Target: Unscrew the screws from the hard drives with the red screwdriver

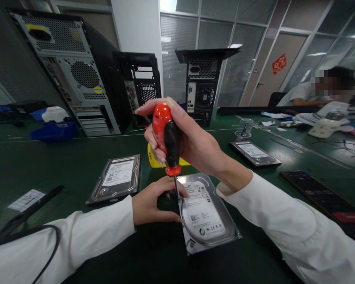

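Observation:
My right hand (192, 138) is closed around the red and black handle of a screwdriver (172, 138). The shaft points down, its tip at the left edge of a silver hard drive (205, 209) with a white label. My left hand (156, 199) holds that drive at its left side, with a fingertip on the label and the thumb at the edge. The fingers farther back are partly hidden. Behind my right hand lies a yellow thing (154, 161), mostly covered, so I cannot tell its kind.
Another hard drive (118, 177) lies to the left and one more (254, 153) to the right. A phone (322, 197) rests at the right. Computer cases (85, 71) stand at the back, beside a blue tray (55, 131). A clear cup (244, 128) and a co-worker (301, 92) are at the right.

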Action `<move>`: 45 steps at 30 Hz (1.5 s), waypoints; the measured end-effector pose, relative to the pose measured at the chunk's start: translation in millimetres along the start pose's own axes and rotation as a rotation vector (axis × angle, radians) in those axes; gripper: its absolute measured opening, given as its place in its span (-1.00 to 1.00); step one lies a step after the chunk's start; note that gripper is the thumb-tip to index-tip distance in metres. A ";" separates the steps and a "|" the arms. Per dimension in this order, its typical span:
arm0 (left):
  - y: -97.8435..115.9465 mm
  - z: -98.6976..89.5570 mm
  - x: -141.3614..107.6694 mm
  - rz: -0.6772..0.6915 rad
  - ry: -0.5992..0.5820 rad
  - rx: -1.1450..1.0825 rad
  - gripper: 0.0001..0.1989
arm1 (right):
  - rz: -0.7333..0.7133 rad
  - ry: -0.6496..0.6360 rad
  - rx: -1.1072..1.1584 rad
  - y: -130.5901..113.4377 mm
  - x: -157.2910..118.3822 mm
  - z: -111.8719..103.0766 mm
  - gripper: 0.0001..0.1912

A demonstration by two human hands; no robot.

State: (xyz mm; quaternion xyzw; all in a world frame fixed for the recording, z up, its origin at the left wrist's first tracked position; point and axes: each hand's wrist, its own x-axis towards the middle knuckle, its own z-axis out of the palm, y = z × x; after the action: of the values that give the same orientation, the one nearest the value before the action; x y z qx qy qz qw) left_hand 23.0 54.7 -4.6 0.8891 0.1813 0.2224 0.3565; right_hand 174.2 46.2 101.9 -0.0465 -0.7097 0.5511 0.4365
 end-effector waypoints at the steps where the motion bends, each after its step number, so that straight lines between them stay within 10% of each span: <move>1: 0.1 -0.1 0.2 -0.011 -0.003 0.000 -0.61 | 0.000 0.003 0.007 0.9 0.1 -1.6 -0.69; 7: 0.7 -2.2 1.6 -0.036 -0.020 0.026 -0.61 | -0.072 0.158 0.018 10.0 1.0 -15.8 -0.76; 22: 3.6 -3.5 2.7 -0.079 -0.028 0.008 -0.65 | 0.018 0.064 -0.045 1.1 -2.1 -22.2 -0.76; 34: 3.2 -4.9 2.5 -0.103 -0.033 0.006 -0.69 | -0.276 0.756 -0.159 -70.5 -12.6 -72.0 -0.87; 39: 2.6 -6.0 1.3 -0.106 -0.038 0.014 -0.64 | 0.126 0.964 -0.497 -71.1 -38.5 -104.9 -0.88; 45: 2.4 -6.3 1.1 -0.087 -0.045 0.021 -0.63 | 0.697 0.837 -0.681 -9.8 -83.2 -120.9 -0.84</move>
State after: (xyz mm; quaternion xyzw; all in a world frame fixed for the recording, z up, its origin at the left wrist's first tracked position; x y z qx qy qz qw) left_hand 21.0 57.0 1.5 0.8889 0.2141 0.1847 0.3606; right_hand 310.5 86.5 64.1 -0.6215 -0.5579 0.3398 0.4325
